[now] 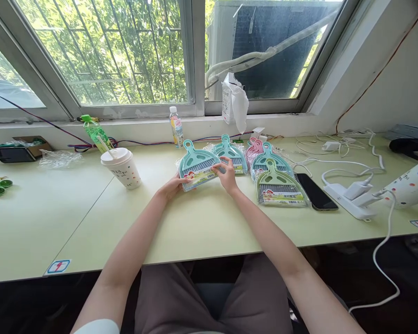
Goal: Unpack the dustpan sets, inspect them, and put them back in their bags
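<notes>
A teal mini dustpan and brush set [199, 163] in clear wrapping is tilted up over the table, its printed label facing me. My left hand [174, 186] grips its lower left corner. My right hand [226, 174] pinches its right edge with the fingertips. Just behind it lies another teal dustpan set [230, 153]. To the right is a group of packaged sets: a pink one [253, 147], a teal one [270, 160] and, in front, a green one [280, 185].
A lidded paper cup [121, 169], a green bottle [95, 132] and a small bottle [176, 126] stand left and behind. A black phone [316, 192], a white power strip [350, 202] with cables and a dotted cup [413, 183] are at right. The table's front edge [202, 260] runs before my lap.
</notes>
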`<move>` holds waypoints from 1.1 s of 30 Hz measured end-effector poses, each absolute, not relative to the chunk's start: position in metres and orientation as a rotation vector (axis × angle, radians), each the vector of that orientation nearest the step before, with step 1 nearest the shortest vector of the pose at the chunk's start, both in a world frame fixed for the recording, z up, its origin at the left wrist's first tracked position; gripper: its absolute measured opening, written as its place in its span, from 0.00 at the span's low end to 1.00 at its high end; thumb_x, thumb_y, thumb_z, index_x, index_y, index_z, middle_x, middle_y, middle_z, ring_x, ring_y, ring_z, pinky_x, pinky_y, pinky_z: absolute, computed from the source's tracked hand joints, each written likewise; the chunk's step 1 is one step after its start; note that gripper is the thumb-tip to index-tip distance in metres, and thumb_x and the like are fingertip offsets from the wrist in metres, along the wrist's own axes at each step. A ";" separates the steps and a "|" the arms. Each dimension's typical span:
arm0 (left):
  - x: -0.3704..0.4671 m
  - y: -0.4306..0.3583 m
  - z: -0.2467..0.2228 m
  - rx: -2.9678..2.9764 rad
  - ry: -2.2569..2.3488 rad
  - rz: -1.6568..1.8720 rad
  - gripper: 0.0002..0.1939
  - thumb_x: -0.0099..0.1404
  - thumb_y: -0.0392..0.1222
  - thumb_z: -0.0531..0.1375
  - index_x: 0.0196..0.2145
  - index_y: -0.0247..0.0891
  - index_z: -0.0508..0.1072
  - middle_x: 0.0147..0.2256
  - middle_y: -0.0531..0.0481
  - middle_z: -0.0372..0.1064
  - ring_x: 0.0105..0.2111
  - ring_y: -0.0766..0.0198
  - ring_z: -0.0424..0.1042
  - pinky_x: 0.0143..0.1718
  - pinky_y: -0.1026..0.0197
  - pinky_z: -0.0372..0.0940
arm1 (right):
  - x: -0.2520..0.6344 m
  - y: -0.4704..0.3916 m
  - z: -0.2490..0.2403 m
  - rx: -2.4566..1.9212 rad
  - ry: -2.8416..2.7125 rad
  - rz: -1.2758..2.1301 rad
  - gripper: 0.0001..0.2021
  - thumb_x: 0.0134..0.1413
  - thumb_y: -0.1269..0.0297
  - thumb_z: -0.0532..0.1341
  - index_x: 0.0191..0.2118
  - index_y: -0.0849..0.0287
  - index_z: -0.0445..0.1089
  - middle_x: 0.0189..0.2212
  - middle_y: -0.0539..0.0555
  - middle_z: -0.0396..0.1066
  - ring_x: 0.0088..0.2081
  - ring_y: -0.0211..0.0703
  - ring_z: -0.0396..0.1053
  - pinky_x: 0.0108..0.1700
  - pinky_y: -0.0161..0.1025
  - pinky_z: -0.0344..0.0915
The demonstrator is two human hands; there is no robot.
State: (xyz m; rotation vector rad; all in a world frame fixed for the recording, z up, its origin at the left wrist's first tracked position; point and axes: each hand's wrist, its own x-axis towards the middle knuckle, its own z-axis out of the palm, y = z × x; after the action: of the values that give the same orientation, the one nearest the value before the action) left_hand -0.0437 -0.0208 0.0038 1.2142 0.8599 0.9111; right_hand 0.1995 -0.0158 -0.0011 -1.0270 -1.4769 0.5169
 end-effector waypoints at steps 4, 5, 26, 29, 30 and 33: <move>-0.040 -0.023 0.007 1.221 0.855 0.926 0.49 0.50 0.38 0.70 0.66 0.49 0.54 0.55 0.41 0.71 0.47 0.48 0.77 0.43 0.48 0.76 | 0.199 -0.016 -0.002 -1.072 -1.412 0.631 0.17 0.51 0.58 0.67 0.49 0.51 0.73 0.57 0.58 0.66 0.64 0.53 0.58 0.66 0.54 0.55; -0.039 -0.023 0.008 1.221 0.856 0.941 0.49 0.49 0.39 0.71 0.65 0.48 0.56 0.54 0.41 0.71 0.47 0.48 0.77 0.44 0.49 0.76 | 0.199 -0.014 -0.003 -1.073 -1.381 0.708 0.21 0.49 0.59 0.68 0.51 0.50 0.71 0.56 0.57 0.67 0.64 0.53 0.59 0.65 0.54 0.57; -0.012 -0.032 0.003 1.690 0.926 0.976 0.51 0.48 0.50 0.73 0.66 0.46 0.58 0.61 0.40 0.64 0.52 0.51 0.72 0.49 0.53 0.70 | 0.211 -0.003 -0.008 -1.081 -0.682 1.031 0.19 0.36 0.66 0.67 0.39 0.55 0.65 0.35 0.50 0.71 0.38 0.42 0.71 0.38 0.37 0.66; -0.013 -0.024 -0.005 1.691 1.130 1.069 0.27 0.49 0.53 0.71 0.43 0.36 0.77 0.46 0.41 0.75 0.33 0.60 0.75 0.31 0.60 0.71 | 0.210 -0.005 -0.005 -1.084 -0.724 1.057 0.18 0.37 0.65 0.67 0.38 0.54 0.64 0.34 0.50 0.71 0.37 0.40 0.70 0.35 0.36 0.63; -0.014 -0.022 -0.007 1.666 1.193 1.087 0.23 0.49 0.54 0.70 0.38 0.35 0.77 0.40 0.42 0.77 0.26 0.64 0.72 0.25 0.62 0.68 | 0.209 -0.006 -0.003 -1.087 -0.742 1.063 0.18 0.38 0.64 0.66 0.38 0.54 0.64 0.35 0.50 0.71 0.37 0.40 0.70 0.34 0.35 0.62; -0.017 -0.019 -0.007 1.562 1.293 1.147 0.21 0.48 0.54 0.70 0.33 0.35 0.76 0.30 0.48 0.75 0.18 0.70 0.65 0.18 0.64 0.62 | 0.205 -0.009 0.001 -1.099 -0.800 1.084 0.17 0.40 0.62 0.66 0.39 0.54 0.64 0.38 0.51 0.72 0.38 0.40 0.70 0.33 0.35 0.60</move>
State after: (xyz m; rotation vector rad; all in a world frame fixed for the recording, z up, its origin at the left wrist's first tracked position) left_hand -0.0174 -0.0186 -0.0070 1.5619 1.2929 1.1470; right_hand 0.2052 -0.0094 0.0010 -1.0989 -0.8000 1.0835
